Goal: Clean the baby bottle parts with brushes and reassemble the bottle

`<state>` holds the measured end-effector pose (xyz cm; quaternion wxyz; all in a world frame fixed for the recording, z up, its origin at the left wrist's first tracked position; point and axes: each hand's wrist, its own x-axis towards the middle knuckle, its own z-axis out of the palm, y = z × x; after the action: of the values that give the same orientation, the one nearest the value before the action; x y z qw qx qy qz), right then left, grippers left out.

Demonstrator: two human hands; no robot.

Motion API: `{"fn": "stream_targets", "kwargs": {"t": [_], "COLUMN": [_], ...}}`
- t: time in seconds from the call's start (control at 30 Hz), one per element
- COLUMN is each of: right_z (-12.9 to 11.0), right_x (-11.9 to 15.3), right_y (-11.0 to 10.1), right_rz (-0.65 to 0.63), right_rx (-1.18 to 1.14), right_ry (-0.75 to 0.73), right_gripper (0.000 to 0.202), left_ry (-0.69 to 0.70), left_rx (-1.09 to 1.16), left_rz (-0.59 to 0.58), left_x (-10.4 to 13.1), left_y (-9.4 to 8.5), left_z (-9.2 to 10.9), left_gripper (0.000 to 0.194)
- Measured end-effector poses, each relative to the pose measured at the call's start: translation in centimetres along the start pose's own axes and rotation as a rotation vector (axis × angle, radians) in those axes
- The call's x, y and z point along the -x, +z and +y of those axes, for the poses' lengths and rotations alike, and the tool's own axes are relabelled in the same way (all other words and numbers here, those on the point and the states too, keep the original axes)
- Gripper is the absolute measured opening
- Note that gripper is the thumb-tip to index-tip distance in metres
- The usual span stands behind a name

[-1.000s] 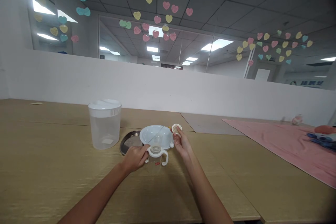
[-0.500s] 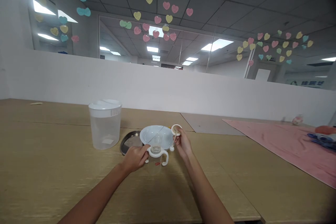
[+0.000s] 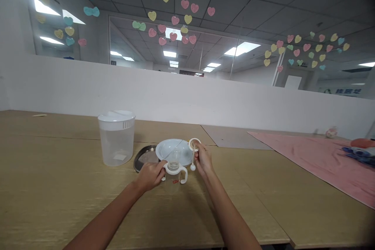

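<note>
White, the handle [image 3: 165, 166] clasped in the left hand [image 3: 150, 175] steadied the clear bottle [image 3: 173, 177] just beside that grip; the right hand [image 3: 204, 160] pinched a cap [image 3: 191, 145] whose weighted straw [image 3: 193, 159], hanging beneath, was best kept from swinging.

Left of centre we have a tub [image 3: 116, 144] on the table [image 3: 58, 187], then a tray [image 3: 145, 155] and a bowl [image 3: 165, 147] rightward. Before the bowl is a bottle [image 3: 173, 176], between our left hand [image 3: 150, 175] and the cap [image 3: 190, 145] in our right hand [image 3: 204, 160]; a cloth [image 3: 307, 158] lies at the frame's right.
</note>
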<state>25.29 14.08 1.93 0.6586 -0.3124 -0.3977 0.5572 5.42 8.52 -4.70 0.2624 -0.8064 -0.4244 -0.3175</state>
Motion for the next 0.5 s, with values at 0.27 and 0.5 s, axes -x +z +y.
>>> {"fn": "stream_targets", "kwargs": {"t": [0.27,0.5], "right_z": [0.29,-0.22], "right_x": [-0.86,-0.61], "right_y": [-0.72,-0.62], "right_rz": [-0.099,-0.119], "right_rx": [-0.255,-0.371], "right_ry": [0.177,0.287], "right_gripper": [0.029,0.02], "left_ry": [-0.004,0.001], "left_rx": [0.007,-0.011], "left_rz": [-0.015,-0.001], "left_x": [0.09,0.04], "left_y": [0.03,0.15], "left_z": [-0.07,-0.08], "left_gripper": [0.021,0.024]}}
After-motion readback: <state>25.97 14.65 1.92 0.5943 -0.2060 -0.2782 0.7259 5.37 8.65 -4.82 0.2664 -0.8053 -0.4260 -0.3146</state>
